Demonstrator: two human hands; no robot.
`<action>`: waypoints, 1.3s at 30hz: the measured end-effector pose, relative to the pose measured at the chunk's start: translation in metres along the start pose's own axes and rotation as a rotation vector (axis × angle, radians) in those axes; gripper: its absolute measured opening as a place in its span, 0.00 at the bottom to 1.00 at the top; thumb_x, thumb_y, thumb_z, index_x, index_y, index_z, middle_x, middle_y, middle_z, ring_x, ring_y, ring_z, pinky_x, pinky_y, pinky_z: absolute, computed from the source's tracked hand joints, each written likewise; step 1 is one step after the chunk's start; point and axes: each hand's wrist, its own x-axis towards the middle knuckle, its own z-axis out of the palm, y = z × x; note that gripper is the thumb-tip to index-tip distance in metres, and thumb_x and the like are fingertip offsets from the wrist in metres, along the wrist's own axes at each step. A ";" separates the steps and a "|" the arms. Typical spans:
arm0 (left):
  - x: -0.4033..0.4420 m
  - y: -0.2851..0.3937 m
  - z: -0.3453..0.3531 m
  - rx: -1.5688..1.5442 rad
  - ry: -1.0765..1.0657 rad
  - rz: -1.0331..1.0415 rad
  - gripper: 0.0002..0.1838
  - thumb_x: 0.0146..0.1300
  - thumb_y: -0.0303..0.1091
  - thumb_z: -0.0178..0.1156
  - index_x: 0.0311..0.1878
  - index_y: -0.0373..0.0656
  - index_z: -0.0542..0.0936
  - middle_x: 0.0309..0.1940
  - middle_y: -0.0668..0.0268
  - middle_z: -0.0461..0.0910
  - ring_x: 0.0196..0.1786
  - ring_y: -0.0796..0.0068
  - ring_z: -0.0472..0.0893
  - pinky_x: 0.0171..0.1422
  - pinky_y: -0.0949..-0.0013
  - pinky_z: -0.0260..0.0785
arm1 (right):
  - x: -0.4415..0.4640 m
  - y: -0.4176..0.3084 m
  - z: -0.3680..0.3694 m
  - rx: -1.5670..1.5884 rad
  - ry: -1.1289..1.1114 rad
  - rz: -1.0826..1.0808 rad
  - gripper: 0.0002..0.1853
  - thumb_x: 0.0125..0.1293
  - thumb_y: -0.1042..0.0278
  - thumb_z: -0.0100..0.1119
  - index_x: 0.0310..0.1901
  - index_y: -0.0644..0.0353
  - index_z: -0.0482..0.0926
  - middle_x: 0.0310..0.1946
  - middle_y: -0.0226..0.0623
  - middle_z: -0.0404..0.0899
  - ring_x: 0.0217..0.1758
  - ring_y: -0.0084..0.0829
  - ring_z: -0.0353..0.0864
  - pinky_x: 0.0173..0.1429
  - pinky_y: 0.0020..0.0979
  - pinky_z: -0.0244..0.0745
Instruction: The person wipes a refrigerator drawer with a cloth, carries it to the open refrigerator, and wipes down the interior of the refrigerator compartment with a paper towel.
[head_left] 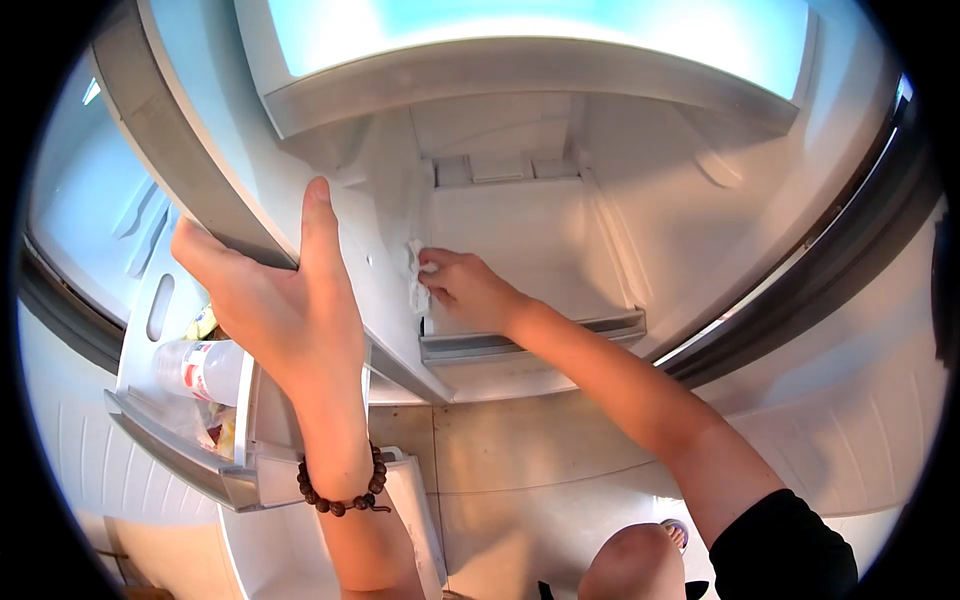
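My right hand (468,290) reaches into the lower refrigerator compartment (510,225). Its fingers pinch a crumpled white cloth or tissue (417,285) against the compartment's left side, near the floor rail. My left hand (285,315), a dark bead bracelet on its wrist, is wrapped over the front edge of the upright divider (205,150). The thumb points up along the divider's right side, and the fingers reach to its left side, where their tips are partly hidden.
Below my left hand is a pulled-out drawer (175,440) holding a clear bottle (205,370) and bagged items. A shelf or drawer front (530,65) overhangs the compartment. Dark door seals curve along both sides. A white bin (270,555) stands below, on the tiled floor (500,450).
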 end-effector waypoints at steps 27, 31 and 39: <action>0.000 0.002 -0.001 0.091 -0.017 -0.091 0.32 0.61 0.33 0.73 0.61 0.32 0.65 0.52 0.52 0.76 0.53 0.58 0.80 0.62 0.61 0.69 | 0.000 -0.009 -0.001 -0.043 -0.020 0.105 0.04 0.60 0.78 0.64 0.35 0.67 0.86 0.45 0.45 0.79 0.44 0.47 0.84 0.51 0.40 0.80; 0.000 0.005 -0.002 0.064 -0.035 -0.117 0.28 0.65 0.33 0.71 0.60 0.33 0.67 0.54 0.56 0.77 0.55 0.66 0.78 0.66 0.66 0.67 | 0.002 -0.018 0.000 0.141 -0.006 0.213 0.04 0.58 0.78 0.68 0.35 0.68 0.86 0.42 0.45 0.81 0.40 0.43 0.84 0.49 0.38 0.80; -0.001 0.005 -0.001 0.251 0.009 0.071 0.36 0.64 0.32 0.71 0.68 0.32 0.63 0.56 0.51 0.76 0.55 0.54 0.80 0.66 0.58 0.68 | 0.015 0.026 -0.023 -0.287 -0.124 0.160 0.08 0.52 0.83 0.60 0.35 0.66 0.85 0.46 0.47 0.81 0.48 0.49 0.83 0.55 0.42 0.81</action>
